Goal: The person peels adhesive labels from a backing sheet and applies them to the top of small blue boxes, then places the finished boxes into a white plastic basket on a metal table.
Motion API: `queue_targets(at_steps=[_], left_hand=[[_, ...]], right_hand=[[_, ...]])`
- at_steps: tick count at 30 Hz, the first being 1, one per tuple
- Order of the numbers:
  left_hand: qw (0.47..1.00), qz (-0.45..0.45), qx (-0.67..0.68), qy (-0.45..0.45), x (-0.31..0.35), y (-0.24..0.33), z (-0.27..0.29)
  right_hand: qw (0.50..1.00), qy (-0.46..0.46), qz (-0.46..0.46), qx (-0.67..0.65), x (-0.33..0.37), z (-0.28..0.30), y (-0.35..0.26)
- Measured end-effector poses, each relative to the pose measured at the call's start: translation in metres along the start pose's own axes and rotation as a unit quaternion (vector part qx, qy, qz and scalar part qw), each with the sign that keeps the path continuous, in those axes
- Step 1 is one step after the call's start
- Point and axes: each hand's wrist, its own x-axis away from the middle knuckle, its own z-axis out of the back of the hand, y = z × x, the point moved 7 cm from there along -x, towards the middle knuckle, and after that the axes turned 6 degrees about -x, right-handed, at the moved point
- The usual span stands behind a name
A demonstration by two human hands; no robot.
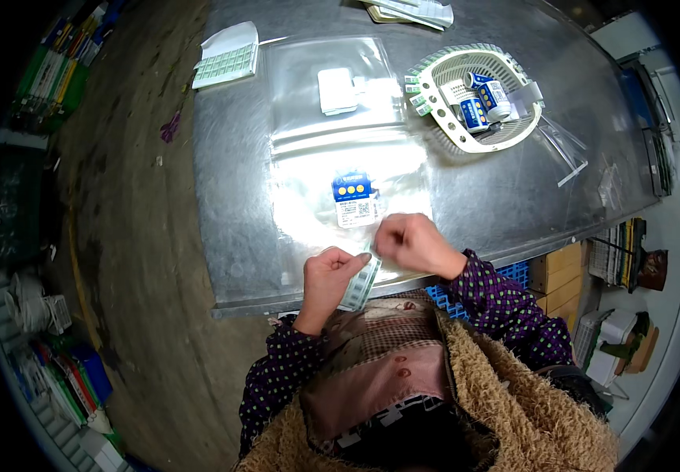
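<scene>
Both hands, left hand (329,271) and right hand (412,242), pinched a label strip (360,282) (fingers clamped together) just below the blue-and-white packet (354,198), steadying it.

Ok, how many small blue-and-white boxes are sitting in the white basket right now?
3 that I can make out, all in the white basket: one near its middle, one just right of it, one behind them. Others may lie hidden underneath.

We are in a packing workroom or small warehouse: a metal bench (513,197) with clear plastic bags (332,94), a basket (474,94) of small boxes, stock-crowded shelves (57,71), and a bare concrete floor (135,236).
</scene>
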Motion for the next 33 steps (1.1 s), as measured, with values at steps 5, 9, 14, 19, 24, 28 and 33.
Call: queue_targets(at_steps=[5,9,14,19,24,28,33], left_hand=[[0.988,-0.147,-0.053,0.013,-0.010,0.009,-0.005],[0.991,-0.096,-0.077,0.046,-0.023,-0.011,0.012],[0.989,-0.126,0.007,0.076,-0.023,-0.001,0.017],[0.996,-0.045,0.043,0.057,-0.015,0.018,0.012],[0.991,-0.074,0.071,0.091,-0.008,0.011,0.000],[0.988,-0.137,0.015,0.069,-0.007,0.003,0.000],[0.998,-0.016,0.036,0.042,-0.002,-0.001,0.000]], right_hand=[[0.946,0.251,-0.142,-0.149,-0.025,0.022,0.078],[0.947,0.243,-0.188,0.091,-0.032,0.026,0.083],[0.991,0.067,0.087,0.073,-0.009,-0.004,0.013],[0.995,-0.035,0.078,0.057,-0.008,-0.026,-0.008],[0.982,0.007,0.125,0.139,0.000,-0.024,-0.016],[0.988,-0.001,0.089,0.128,0.002,-0.021,-0.005],[0.992,0.103,0.079,0.006,0.009,-0.004,-0.002]])
